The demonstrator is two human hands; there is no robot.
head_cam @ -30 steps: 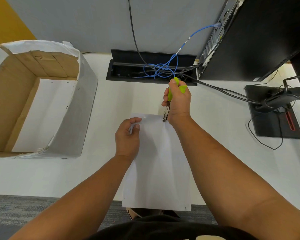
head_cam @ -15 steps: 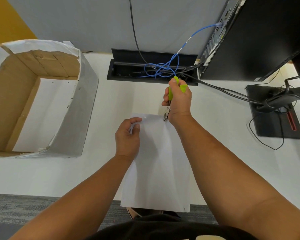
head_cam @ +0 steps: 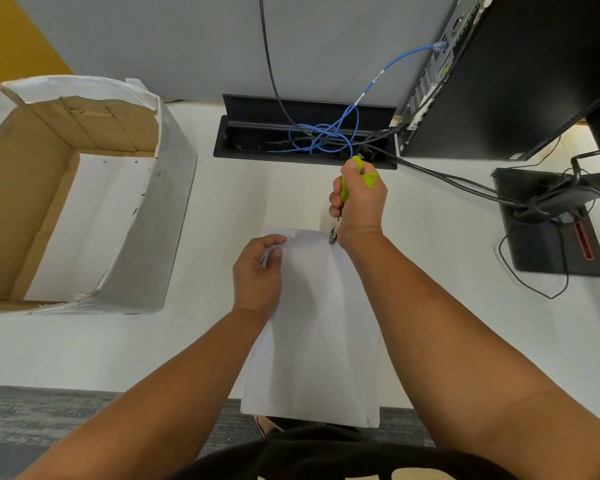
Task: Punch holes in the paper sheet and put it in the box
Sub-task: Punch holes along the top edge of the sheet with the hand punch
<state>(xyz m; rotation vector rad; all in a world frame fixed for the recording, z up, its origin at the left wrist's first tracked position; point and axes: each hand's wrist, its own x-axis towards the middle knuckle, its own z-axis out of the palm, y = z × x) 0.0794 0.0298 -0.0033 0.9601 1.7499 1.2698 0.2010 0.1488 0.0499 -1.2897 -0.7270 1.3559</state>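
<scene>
A white paper sheet [head_cam: 321, 327] lies lengthwise on the white desk, its near end hanging over the desk edge. My left hand [head_cam: 258, 275] pinches the sheet's far left corner. My right hand [head_cam: 361, 202] is closed round a hole punch with lime-green handles [head_cam: 368, 177]; its metal jaw [head_cam: 333, 235] sits on the sheet's far edge, right of centre. One small hole shows near the far edge beside my left thumb. The cardboard box [head_cam: 174, 216], wrapped in white paper, stands open at the left with white sheets lying inside.
A black cable tray [head_cam: 257, 133] with blue and black cables is sunk into the desk just beyond my right hand. A black computer case [head_cam: 520, 74] and a monitor base [head_cam: 541, 251] with trailing cables stand at the right. Grey carpet lies below the desk edge.
Both hands hold nearly the same position. The sheet's near end has shifted slightly to the left.
</scene>
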